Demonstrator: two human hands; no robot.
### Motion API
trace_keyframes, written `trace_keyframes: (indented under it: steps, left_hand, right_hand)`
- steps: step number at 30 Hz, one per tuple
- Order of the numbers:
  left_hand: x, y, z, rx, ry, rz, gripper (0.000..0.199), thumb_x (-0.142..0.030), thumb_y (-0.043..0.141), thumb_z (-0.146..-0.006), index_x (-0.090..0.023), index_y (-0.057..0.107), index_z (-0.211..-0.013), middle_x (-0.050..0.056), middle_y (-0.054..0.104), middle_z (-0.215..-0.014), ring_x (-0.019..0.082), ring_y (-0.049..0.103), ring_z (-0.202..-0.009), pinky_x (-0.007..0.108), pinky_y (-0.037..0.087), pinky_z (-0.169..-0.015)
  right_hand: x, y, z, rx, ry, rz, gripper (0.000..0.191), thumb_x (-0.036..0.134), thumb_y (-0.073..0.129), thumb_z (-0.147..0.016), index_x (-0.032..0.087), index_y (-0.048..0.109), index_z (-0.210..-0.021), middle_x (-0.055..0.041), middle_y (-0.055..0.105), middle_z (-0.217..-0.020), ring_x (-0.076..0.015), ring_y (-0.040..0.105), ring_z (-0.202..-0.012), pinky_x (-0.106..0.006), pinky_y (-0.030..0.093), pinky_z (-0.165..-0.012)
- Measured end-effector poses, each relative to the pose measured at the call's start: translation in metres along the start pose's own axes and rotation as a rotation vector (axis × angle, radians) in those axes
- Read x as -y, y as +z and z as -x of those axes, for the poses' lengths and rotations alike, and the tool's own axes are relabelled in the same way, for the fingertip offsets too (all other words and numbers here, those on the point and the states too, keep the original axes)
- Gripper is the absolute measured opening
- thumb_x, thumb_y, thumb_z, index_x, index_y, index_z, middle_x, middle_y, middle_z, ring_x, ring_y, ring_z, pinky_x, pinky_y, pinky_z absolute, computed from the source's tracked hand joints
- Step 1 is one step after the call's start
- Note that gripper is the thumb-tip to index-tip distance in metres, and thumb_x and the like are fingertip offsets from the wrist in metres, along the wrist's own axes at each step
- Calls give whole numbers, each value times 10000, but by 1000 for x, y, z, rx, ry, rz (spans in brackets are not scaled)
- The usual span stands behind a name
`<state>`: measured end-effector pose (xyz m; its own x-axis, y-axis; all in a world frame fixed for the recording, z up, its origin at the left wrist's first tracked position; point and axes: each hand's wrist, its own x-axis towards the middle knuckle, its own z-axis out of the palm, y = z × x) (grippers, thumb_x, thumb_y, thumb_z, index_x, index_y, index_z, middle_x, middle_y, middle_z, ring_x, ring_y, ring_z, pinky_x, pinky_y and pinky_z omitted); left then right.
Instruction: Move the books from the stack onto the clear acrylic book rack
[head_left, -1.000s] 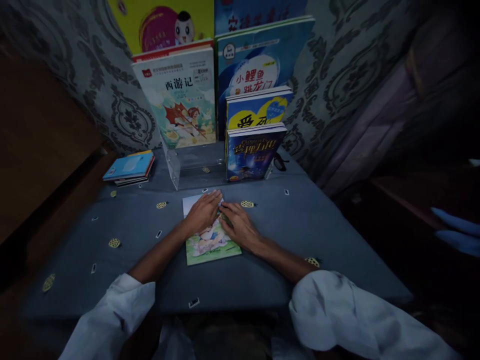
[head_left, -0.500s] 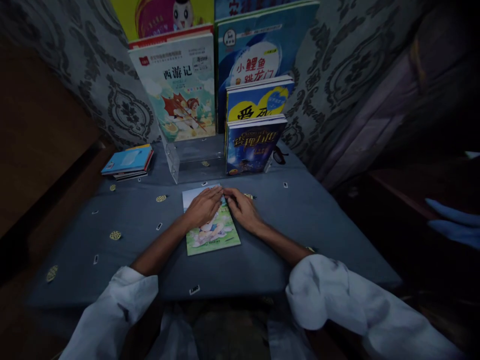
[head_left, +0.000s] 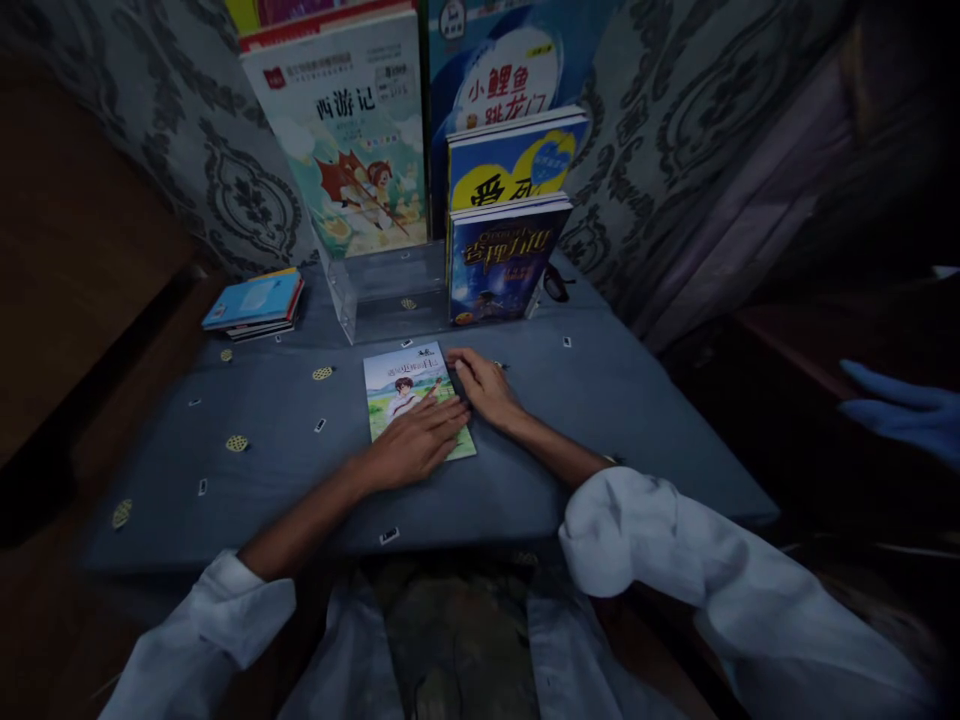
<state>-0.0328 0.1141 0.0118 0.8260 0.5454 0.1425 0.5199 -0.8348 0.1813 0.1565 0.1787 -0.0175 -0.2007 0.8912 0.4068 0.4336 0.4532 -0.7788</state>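
Note:
A thin book (head_left: 397, 365) with a pale sky and a green field on its cover lies flat on the blue tablecloth. My left hand (head_left: 421, 440) rests palm down across its lower half, fingers stretched out towards the right edge and hiding part of the picture. At the upper right edge of the book is my right hand (head_left: 484, 385), its fingers loosely curved and held out beside the cover. Whether its fingertips touch the book's edge is hard to make out. Neither hand grips anything.
Behind the book stands a clear acrylic stand (head_left: 390, 305) with several upright books (head_left: 506, 265). A small stack of books (head_left: 255, 303) lies at the back left. Dark sunglasses (head_left: 556, 283) sit right of the stand. The blue tablecloth (head_left: 600, 420) has small printed patches.
My left hand has slid down the cover from its top towards the lower right, uncovering the title and the drawn figure. My right hand stays by the right edge. The view has tilted slightly down.

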Motion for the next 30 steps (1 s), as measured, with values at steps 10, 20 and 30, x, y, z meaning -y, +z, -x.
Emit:
trace_keyframes:
  steps: [10,20,30]
  left_hand:
    - [-24,-9,17,82,29,142,450,-323,299,-1071,-225,431,-1490,46,436,-1563,135,346,-1479,373,248,-1253]
    - [57,-11,26,-47,-285,61,494,-359,280,-1058,-174,429,-1492,109,411,-1572,191,328,-1492,451,239,-1243]
    - [100,-7,43,-159,-589,9,507,-269,285,-1022,-98,423,-1479,166,391,-1572,237,367,-1473,493,284,-1210]
  right_hand:
    - [3,2,3,62,-60,123,318,274,384,-975,203,643,-1147,-105,729,-1126,-256,663,-1054,-419,501,-957]
    - [10,2,7,137,-163,242,324,196,456,-931,198,676,-1170,-118,712,-1158,-284,625,-1107,-486,463,-1012]
    - [35,29,-5,441,-364,377,395,215,438,-979,175,601,-1337,-142,605,-1414,-247,475,-1397,-536,315,-1182]
